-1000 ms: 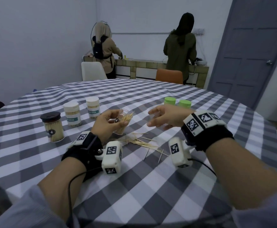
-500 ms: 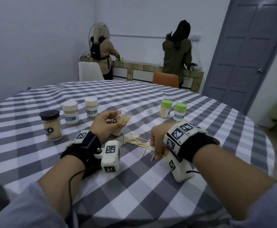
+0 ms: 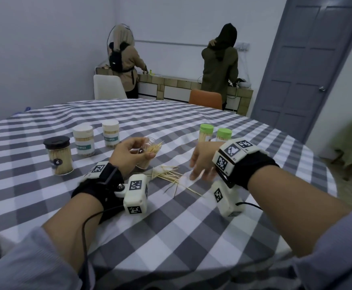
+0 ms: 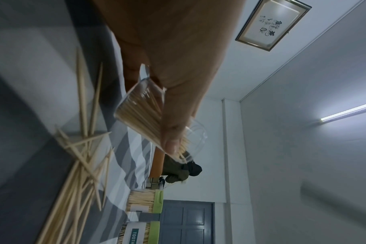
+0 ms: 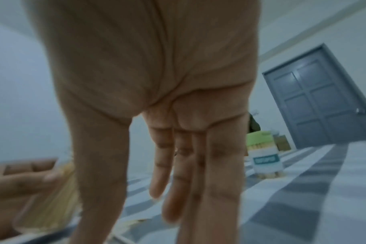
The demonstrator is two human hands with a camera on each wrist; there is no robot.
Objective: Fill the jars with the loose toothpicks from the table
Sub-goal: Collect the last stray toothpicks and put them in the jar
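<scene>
Where half a second ago the right hand pressed down on the toothpicks, it now hovers just above their right end, fingers straight and empty. The pile lies on the checked table between both hands. Left hand grips the open jar, tilted, sticks poking out, as before. Beyond stand a black-lidded jar, two white jars and two green-lidded jars, the latter partly hidden by the right hand.
</scene>
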